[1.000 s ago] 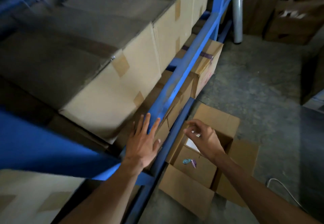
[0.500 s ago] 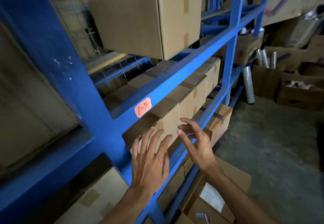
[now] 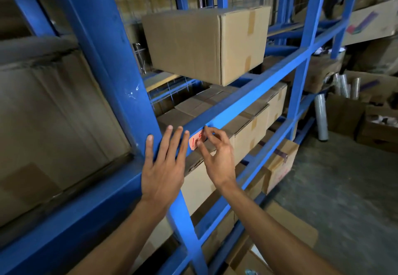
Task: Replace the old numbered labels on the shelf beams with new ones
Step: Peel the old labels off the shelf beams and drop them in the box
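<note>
Blue shelving rack fills most of the view, thick upright post on my left, more uprights further right. Big cardboard box sits on the upper level, taped on its end face. Row of smaller cartons packed on the level below it, more cartons under those. Concrete floor at right, rolls of clear wrap standing near open boxes back there. Shelf beam runs diagonally up to the right from the post. My left hand lies flat against the post and the beam's near end, fingers straight and spread, fingertips just left of the label. My right hand is at the label's right side, index finger and thumb curled in on its right edge, looks like a pinch on that edge, other fingers loosely bent. Old label, small pinkish-orange sticker with red handwriting starting "1-", stuck on the beam face between my two hands, its right part covered by my fingers
</note>
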The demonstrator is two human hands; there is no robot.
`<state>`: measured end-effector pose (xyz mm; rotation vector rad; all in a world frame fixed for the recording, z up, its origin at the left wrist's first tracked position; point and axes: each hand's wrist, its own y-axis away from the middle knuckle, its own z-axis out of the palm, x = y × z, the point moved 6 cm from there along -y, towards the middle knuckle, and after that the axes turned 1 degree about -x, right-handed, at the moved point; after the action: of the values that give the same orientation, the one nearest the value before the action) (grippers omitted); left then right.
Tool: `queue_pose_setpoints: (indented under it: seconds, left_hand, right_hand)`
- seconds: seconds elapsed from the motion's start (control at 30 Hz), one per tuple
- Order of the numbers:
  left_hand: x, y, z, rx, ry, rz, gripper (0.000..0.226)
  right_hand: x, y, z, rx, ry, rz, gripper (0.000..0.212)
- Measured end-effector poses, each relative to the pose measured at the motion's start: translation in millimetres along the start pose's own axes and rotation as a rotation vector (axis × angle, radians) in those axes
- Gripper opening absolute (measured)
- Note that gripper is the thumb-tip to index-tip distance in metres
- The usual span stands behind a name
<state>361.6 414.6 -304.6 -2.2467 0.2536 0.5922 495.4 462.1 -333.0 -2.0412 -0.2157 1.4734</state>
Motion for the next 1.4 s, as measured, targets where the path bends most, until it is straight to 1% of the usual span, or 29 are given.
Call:
queue_pose_setpoints:
  seconds: [0.13, 0.27, 0.43, 0.53, 0.63, 0.7, 0.83, 0.9, 0.97, 1.07, 1.17, 1.27, 1.4]
  left_hand:
    - [1, 0, 5, -0.064, -0.047, 0.049, 0.066]
    - [2, -2, 3, -0.078, -0.041, 0.061, 0.070]
    - [2, -2, 1, -0.090, 0.003, 0.057, 0.070]
    - [6, 4, 0, -0.053, 0.105, 0.062, 0.067]
    - [19, 19, 9, -0.063, 0.219, 0.109, 0.071]
    - [29, 30, 19, -0.112, 0.261, 0.119, 0.076]
    - [59, 52, 46, -0.243, 0.361, 0.163, 0.085]
    - [80, 63, 63, -0.299, 0.420, 0.225, 0.087]
    - [108, 78, 82, -0.350, 0.486, 0.319, 0.085]
    - [150, 100, 112, -0.446, 0.557, 0.416, 0.074]
    - [182, 118, 155, -0.591, 0.616, 0.346, 0.066]
    - [209, 135, 205, -0.728, 0.647, 0.286, 0.067]
    - [237, 157, 256, -0.823, 0.706, 0.247, 0.068]
  right_hand:
    - [4, -5, -2, 0.092, 0.007, 0.020, 0.025]
    - [11, -14, -6, 0.075, 0.018, 0.020, 0.011]
    - [14, -17, -18, 0.033, 0.022, 0.004, 0.008]
    - [20, -8, -28, 0.015, -0.039, 0.023, 0.010]
    - [42, 10, -46, 0.078, -0.053, 0.093, 0.010]
    - [66, 22, -59, 0.093, -0.030, 0.164, 0.009]
    - [118, 46, -83, 0.032, 0.043, 0.298, 0.006]
    - [146, 61, -95, 0.029, 0.089, 0.366, 0.012]
    - [178, 79, -104, 0.043, 0.118, 0.445, 0.018]
    - [221, 110, -113, 0.022, 0.213, 0.545, 0.012]
    - [265, 144, -118, -0.006, 0.293, 0.618, 0.011]
    - [308, 179, -120, -0.025, 0.294, 0.711, 0.012]
    - [359, 222, -122, -0.010, 0.374, 0.818, 0.012]
